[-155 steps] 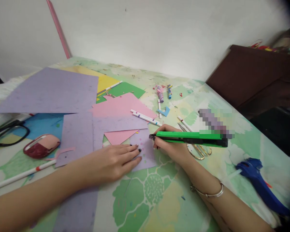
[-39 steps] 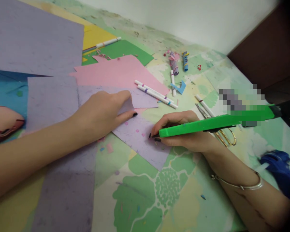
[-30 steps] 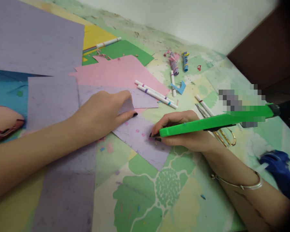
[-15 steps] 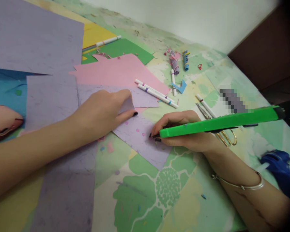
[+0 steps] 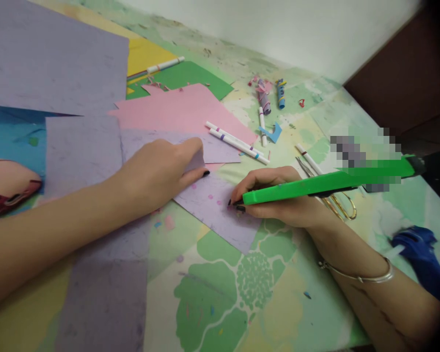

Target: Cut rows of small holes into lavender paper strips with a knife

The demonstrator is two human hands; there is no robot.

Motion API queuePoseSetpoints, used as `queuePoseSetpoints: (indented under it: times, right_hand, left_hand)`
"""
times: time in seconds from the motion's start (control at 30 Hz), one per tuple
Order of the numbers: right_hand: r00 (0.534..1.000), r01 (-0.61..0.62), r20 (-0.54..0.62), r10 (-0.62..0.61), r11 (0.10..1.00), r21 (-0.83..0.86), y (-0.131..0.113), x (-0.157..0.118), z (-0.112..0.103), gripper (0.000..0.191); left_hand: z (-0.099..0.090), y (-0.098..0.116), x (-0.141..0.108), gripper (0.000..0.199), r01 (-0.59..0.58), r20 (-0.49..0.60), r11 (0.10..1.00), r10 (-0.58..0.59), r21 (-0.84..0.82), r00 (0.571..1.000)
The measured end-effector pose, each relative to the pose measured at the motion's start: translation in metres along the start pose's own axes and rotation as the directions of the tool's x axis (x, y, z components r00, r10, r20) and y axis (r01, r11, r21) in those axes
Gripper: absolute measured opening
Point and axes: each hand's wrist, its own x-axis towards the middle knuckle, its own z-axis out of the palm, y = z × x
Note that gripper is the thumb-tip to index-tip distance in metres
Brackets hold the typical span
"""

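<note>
My left hand (image 5: 165, 164) presses on a purple paper strip (image 5: 227, 220), its thumb and bent fingers closed at a lifted edge. Several small pink dots mark the strip. My right hand (image 5: 278, 195), at the strip's lower right end, grips a green utility knife (image 5: 326, 183). The knife's body slants up to the right across the hand. Its tip sits among my fingertips at the paper, so I cannot see the blade. White markers (image 5: 238, 144) lie on the papers just beyond my hands.
Scissors with gold handles (image 5: 339, 205) lie beside the right wrist, and a blue glue gun (image 5: 418, 249) is at the right. Larger purple (image 5: 51, 58), pink (image 5: 183, 110) and green sheets (image 5: 205, 80) spread behind. Two decorated paper rolls (image 5: 264, 95) lie farther back. Paper scraps dot the tablecloth.
Both hands hold nearly the same pose on the strip. The view has shifted slightly, and the knife's far end appears a little farther left.
</note>
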Motion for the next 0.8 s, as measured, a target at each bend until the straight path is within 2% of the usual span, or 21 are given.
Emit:
queuePoseSetpoints:
  times: [0.33, 0.6, 0.8]
  right_hand:
    - [1.0, 0.005, -0.012, -0.005, 1.0, -0.006, -0.0007, -0.0002, 0.0002, 0.006]
    - [0.999, -0.017, -0.037, 0.016, 1.0, -0.022, -0.001, 0.0, 0.0021, 0.006]
    - [0.998, -0.021, -0.051, 0.02, 1.0, -0.023, -0.0007, -0.0011, 0.0029, 0.009]
  left_hand:
    - [0.0027, -0.0027, -0.0005, 0.032, -0.037, -0.027, 0.999, 0.038, 0.013, 0.999]
    - [0.0073, -0.0078, -0.0002, 0.024, -0.136, -0.172, 0.99, 0.128, -0.033, 0.977]
    - [0.0045, -0.0046, -0.0021, 0.022, -0.111, -0.113, 0.992, 0.105, -0.053, 0.988]
